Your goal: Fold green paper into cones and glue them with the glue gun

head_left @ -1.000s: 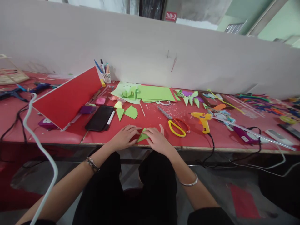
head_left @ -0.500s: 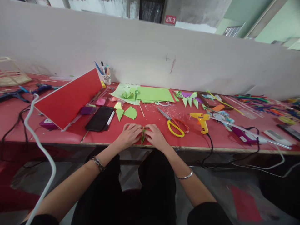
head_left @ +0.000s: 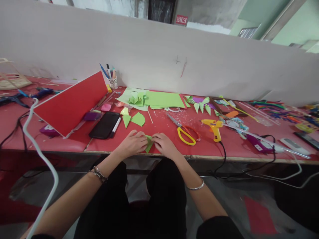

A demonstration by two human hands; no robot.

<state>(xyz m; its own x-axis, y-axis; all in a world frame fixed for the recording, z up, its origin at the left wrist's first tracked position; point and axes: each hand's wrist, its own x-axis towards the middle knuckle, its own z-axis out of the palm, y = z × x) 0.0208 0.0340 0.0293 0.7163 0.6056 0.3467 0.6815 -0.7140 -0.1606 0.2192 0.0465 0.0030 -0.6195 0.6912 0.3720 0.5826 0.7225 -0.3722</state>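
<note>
Near the table's front edge, a small folded green paper piece [head_left: 149, 144] is between my two hands. My left hand [head_left: 134, 143] has its fingers closed on the paper's left side. My right hand [head_left: 163, 144] pinches the same paper at its upper right. Just beyond my left hand lie a green paper cone [head_left: 126, 120] and a flat green paper piece [head_left: 138, 119]. Yellow-handled scissors [head_left: 186, 136] rest right of my right hand, blades pointing away to the left.
A black phone [head_left: 105, 125] and white marker [head_left: 116, 125] lie left; a red board [head_left: 77, 103] leans behind them. Green sheets [head_left: 163, 100] lie at the back. Right are a yellow glue gun [head_left: 213, 127] with a cable and a clear rod [head_left: 269, 140].
My left hand has moved slightly left, away from my right hand. The green paper between them has turned and now shows a wider face.
</note>
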